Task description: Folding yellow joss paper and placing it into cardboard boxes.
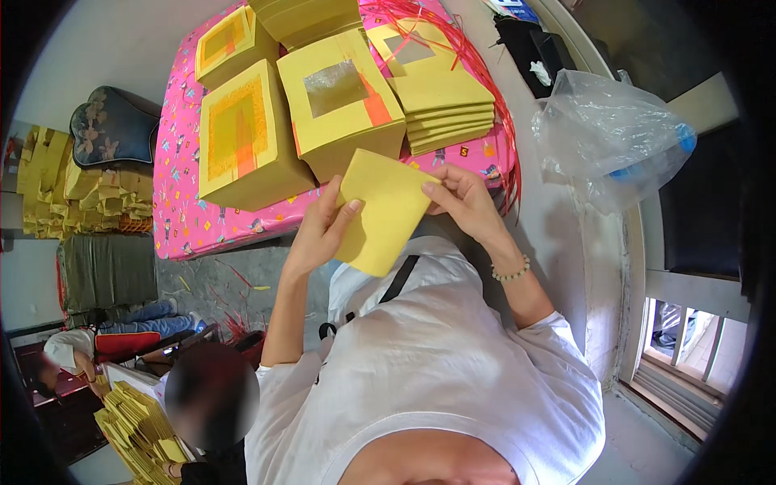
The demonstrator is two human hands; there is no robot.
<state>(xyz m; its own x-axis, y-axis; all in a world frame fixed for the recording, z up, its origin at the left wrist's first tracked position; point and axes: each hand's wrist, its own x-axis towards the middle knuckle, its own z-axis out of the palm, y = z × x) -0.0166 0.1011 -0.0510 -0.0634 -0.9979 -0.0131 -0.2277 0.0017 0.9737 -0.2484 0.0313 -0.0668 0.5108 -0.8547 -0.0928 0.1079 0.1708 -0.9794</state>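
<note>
**Yellow paper leaned rightward at its far end**

The yellow paper was up in front of the person's body, between the two hands, one broad face turned up to the camera. Its long axis ran away from the body, slanting so that the far end pointed ahead and to the right, while the narrower near end hung over the lap.

The left hand pinched the left edge, thumb flat on the upper face and fingers mostly hidden behind. The right hand pinched the far right corner, thumb on top and fingers curled around the edge. Both elbows were bent; the right forearm, wearing a beaded bracelet, angled inward.

Just beyond the hands stood a yellow stack with a silver patch on a pink patterned surface. An orange-panelled stack was ahead and left of the left hand; folded yellow bundles lay ahead of the right. Right of the right hand hung a clear plastic bag.
</note>
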